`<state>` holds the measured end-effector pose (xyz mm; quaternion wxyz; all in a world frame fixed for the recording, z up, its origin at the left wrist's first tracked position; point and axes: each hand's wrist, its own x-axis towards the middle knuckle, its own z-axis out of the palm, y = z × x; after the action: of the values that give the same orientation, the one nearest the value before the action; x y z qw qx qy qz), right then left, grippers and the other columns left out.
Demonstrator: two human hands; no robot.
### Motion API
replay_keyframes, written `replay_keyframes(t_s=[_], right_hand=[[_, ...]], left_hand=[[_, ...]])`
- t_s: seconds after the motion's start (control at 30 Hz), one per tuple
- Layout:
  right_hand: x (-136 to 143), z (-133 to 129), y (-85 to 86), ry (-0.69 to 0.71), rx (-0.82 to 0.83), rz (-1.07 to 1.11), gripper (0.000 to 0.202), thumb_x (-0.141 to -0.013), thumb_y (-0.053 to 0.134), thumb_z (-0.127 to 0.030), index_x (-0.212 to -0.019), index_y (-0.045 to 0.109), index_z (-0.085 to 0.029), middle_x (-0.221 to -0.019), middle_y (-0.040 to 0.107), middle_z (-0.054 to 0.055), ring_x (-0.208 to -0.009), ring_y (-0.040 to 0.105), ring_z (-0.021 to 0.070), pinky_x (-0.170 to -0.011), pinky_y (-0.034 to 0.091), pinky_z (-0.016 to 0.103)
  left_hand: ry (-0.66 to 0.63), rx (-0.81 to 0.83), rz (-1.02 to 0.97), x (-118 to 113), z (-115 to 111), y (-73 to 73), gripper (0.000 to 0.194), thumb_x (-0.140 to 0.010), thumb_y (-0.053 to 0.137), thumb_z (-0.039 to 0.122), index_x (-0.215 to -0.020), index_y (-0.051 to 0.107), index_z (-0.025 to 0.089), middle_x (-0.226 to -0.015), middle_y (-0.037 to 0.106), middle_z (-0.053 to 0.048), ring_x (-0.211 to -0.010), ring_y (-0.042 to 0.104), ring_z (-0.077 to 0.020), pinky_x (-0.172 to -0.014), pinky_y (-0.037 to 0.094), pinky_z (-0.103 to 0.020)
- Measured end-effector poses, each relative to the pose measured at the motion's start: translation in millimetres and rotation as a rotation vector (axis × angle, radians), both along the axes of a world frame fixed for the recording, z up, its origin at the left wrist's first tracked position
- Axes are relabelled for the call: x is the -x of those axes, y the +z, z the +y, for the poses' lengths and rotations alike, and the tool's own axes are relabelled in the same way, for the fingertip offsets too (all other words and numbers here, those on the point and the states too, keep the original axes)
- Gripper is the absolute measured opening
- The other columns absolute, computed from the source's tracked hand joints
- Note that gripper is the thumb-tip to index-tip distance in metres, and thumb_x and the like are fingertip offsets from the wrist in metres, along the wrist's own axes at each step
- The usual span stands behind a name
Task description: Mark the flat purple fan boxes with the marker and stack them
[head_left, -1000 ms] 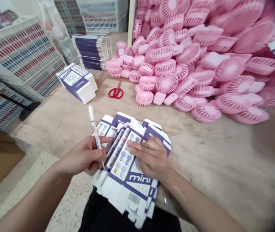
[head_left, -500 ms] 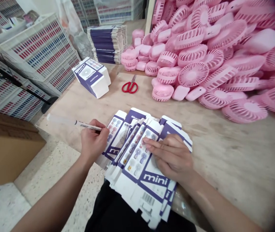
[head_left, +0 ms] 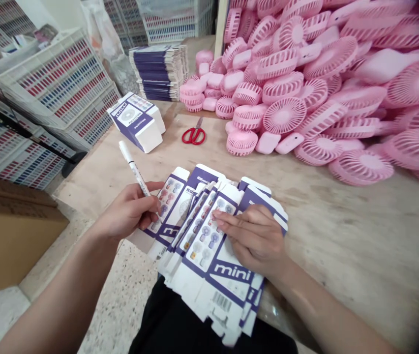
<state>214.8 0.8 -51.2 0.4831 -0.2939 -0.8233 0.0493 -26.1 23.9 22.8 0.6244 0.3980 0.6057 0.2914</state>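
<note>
My left hand [head_left: 133, 209] is closed on a white pen [head_left: 135, 169], whose capped-looking end points up and away. Its fingers are over the leftmost flat carton [head_left: 168, 199]. Flattened purple and white cartons [head_left: 215, 236] lie fanned and overlapping at the table's near edge, partly above my lap. My right hand [head_left: 257, 236] rests on the fan, fingertips together on the printed panel of the upper carton; whether they pinch anything is hidden.
Red-handled scissors [head_left: 194, 135] lie beyond the cartons. Folded boxes [head_left: 137, 120] and a carton stack [head_left: 160, 71] stand behind. Pink fans [head_left: 285, 115] are heaped back right. White crates [head_left: 62, 73] and a brown box [head_left: 10, 236] are at left.
My left hand has shifted left and turned, and the pen has swung from nearly level to steeply tilted. My right hand stays on the cartons. The view has moved slightly.
</note>
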Motion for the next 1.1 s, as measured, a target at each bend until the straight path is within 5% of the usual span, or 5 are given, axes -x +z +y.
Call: replay_keyframes(t_s=[0.17,0.37,0.6,0.9,1.1], right_hand=[[-1,-1,1.0,-0.023,0.017,0.001,0.023,-0.075,0.049,-0.002,-0.084,0.064,-0.017,-0.092,0.071,0.007,-0.055,0.054,0.0109,-0.052,0.042,0.031],[-1,0,0.7,-0.013,0.064,0.036,0.025,-0.075,0.048,-0.002,-0.084,0.064,-0.019,-0.092,0.071,0.004,-0.055,0.054,0.0110,-0.052,0.041,0.031],[-2,1,-1.1,0.011,0.094,0.058,0.029,-0.074,0.048,-0.002,-0.089,0.064,-0.021,-0.093,0.071,0.003,-0.056,0.054,0.0117,-0.054,0.041,0.033],[-1,0,0.7,-0.009,0.049,0.018,0.026,-0.074,0.048,-0.001,-0.086,0.064,-0.018,-0.093,0.071,0.005,-0.055,0.053,0.0113,-0.052,0.041,0.032],[-2,-3,0.3,-0.046,0.008,0.005,0.027,-0.074,0.049,-0.003,-0.087,0.065,-0.020,-0.094,0.071,0.004,-0.054,0.053,0.0116,-0.053,0.043,0.032]], left_hand=[[-0.093,0.108,-0.091,-16,-13,-6.2,0.041,-0.059,0.059,0.018,-0.099,0.059,0.011,-0.049,0.053,0.003,-0.033,0.038,-0.0064,-0.031,0.023,-0.017],[0.382,-0.429,0.479,-16,-12,-37.4,0.002,-0.065,0.053,0.016,-0.064,0.052,0.017,-0.047,0.052,0.004,-0.041,0.045,-0.0082,-0.039,0.032,-0.018],[0.281,-0.532,0.770,-18,-16,-43.8,0.005,-0.066,0.055,0.020,-0.061,0.054,0.018,-0.050,0.052,0.003,-0.047,0.047,-0.0102,-0.042,0.033,-0.019],[0.049,-0.024,0.140,-1,3,-15.0,0.042,-0.062,0.057,0.015,-0.103,0.058,0.013,-0.047,0.052,0.003,-0.036,0.040,-0.0072,-0.033,0.026,-0.016],[0.059,0.026,-0.025,-6,1,7.0,0.049,-0.055,0.058,0.016,-0.104,0.058,0.012,-0.049,0.052,0.003,-0.036,0.041,-0.0070,-0.031,0.021,-0.016]])
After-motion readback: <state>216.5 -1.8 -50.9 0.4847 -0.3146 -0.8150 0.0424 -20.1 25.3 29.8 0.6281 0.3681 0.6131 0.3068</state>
